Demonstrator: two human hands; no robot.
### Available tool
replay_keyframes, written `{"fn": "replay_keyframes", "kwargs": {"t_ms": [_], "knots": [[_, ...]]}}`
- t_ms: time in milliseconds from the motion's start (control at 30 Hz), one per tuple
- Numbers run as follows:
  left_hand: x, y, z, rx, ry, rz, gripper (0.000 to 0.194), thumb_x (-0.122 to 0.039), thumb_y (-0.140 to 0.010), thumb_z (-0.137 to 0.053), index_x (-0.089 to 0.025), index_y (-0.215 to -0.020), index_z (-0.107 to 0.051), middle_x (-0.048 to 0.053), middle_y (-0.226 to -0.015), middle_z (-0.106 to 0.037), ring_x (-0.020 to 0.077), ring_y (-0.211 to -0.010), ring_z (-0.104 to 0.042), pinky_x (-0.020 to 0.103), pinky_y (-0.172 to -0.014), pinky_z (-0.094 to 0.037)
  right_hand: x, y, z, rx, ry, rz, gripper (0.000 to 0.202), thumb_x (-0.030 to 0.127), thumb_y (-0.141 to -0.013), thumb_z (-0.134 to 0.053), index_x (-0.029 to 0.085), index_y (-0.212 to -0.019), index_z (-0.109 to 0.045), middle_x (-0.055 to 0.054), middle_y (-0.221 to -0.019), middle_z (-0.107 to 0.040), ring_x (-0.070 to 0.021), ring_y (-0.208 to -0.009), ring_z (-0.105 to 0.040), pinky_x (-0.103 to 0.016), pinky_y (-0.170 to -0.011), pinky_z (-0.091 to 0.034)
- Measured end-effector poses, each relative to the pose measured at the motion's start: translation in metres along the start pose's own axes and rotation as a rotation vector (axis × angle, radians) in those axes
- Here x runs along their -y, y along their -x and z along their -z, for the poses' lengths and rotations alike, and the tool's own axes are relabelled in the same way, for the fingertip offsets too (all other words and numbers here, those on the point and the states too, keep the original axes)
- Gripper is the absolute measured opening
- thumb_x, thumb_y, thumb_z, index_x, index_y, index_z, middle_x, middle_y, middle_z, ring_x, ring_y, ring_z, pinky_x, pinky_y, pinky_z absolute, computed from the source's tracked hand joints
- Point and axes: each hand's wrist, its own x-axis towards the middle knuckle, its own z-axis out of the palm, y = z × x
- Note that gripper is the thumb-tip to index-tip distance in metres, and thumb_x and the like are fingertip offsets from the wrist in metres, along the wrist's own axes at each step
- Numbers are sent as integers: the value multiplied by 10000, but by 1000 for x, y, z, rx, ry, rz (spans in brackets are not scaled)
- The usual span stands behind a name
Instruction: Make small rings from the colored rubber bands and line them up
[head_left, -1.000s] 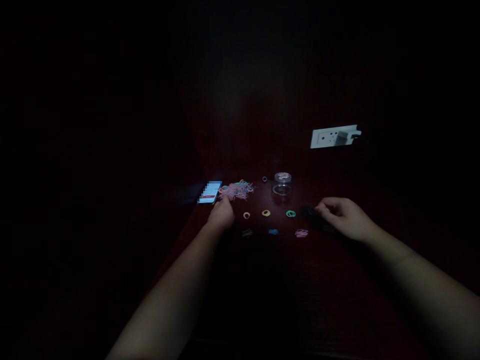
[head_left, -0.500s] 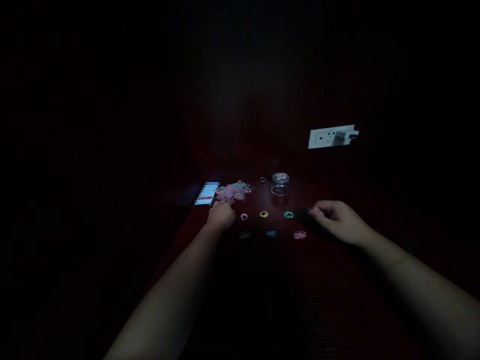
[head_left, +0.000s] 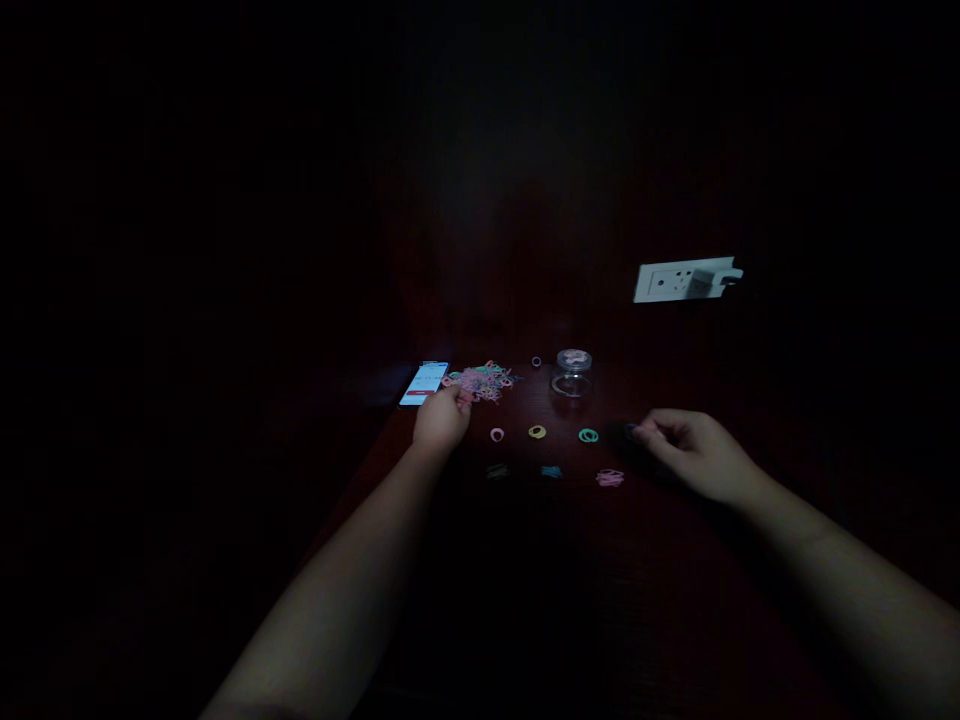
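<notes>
A tangled pile of small rubber bands [head_left: 484, 380], mostly pink with some green, lies at the far left of the dark red table. At its near edge is my left hand [head_left: 441, 420], fingers pinched; what they hold, if anything, is too dim to make out. My right hand [head_left: 694, 455] is closed at the fingertips on a dark purple rubber band [head_left: 631, 431] at the table top. Between the hands sit sorted bands: a pink one [head_left: 497, 435], yellow ones [head_left: 537, 432] and green ones [head_left: 589, 436]. Closer lie dark olive [head_left: 497, 471], blue [head_left: 551, 471] and pink bunches [head_left: 610, 478].
A clear round jar [head_left: 572, 378] with a lid stands behind the sorted bands. One pale ring-shaped band [head_left: 536, 362] lies left of it. A lit phone [head_left: 424, 384] rests beside the pile. On the wall is a socket [head_left: 684, 280] with a plug in it. Surroundings are very dark.
The view has shifted slightly, so the table things appear farther right. My left hand has turned, with its thumb and fingers now pinched at the pile's edge. My right hand keeps its pinch.
</notes>
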Motion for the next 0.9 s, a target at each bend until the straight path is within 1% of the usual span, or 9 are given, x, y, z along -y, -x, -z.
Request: {"fn": "replay_keyframes", "kwargs": {"t_ms": [133, 300, 400, 500, 600, 733, 900], "knots": [[-1, 0, -1, -18, 43, -9, 118, -208, -852, -550, -199, -896, -659, 48, -882, -737, 200, -796, -672, 278, -732, -484, 0, 0, 0, -7, 14, 8, 356, 494, -854, -522, 204, -647, -518, -6, -578, -516, -141, -530, -470, -266, -483, -369], [0, 0, -4, -23, 80, -22, 129, -192, -853, -540, -197, -932, -642, 33, -881, -726, 178, -793, -659, 254, -721, -474, 0, 0, -1, -19, -4, 45, 375, 492, -861, -524, 202, -626, -491, 16, -559, -465, -119, -511, -426, -244, -461, -344], [2, -1, -5, -9, 92, -21, 158, -195, -856, -541, -196, -959, -660, 34, -903, -732, 180, -811, -661, 253, -742, -478, 1, 0, -1, -35, -5, 64, 380, 493, -861, -527, 205, -617, -486, 22, -556, -450, -117, -505, -424, -242, -457, -339], [5, -1, -6, 6, 95, 1, 165, -217, -865, -549, -196, -947, -690, 45, -921, -740, 195, -826, -665, 269, -772, -478, 2, 0, -1, -38, -4, 73, 373, 484, -860, -531, 204, -617, -494, 20, -562, -454, -119, -508, -424, -244, -462, -340], [6, -2, -5, 25, 100, 31, 156, -231, -868, -561, -197, -941, -694, 48, -931, -743, 196, -823, -669, 266, -758, -475, 2, 0, -2, -31, -7, 88, 369, 473, -862, -534, 203, -614, -492, 24, -561, -441, -117, -510, -416, -243, -465, -335], [5, -1, -3, 44, 111, 83, 128, -276, -869, -584, -189, -882, -676, 46, -865, -737, 187, -776, -667, 256, -705, -462, 4, -1, -2, -33, -12, 92, 373, 481, -853, -537, 204, -607, -488, 29, -557, -427, -116, -509, -405, -243, -467, -333], [4, -1, -3, 40, 128, 134, 187, -357, -857, -613, -175, -821, -637, 52, -800, -718, 178, -722, -648, 257, -673, -445, 6, 0, -2, -36, -15, 83, 375, 477, -845, -547, 206, -599, -468, 32, -555, -413, -113, -506, -394, -243, -464, -327]]}}
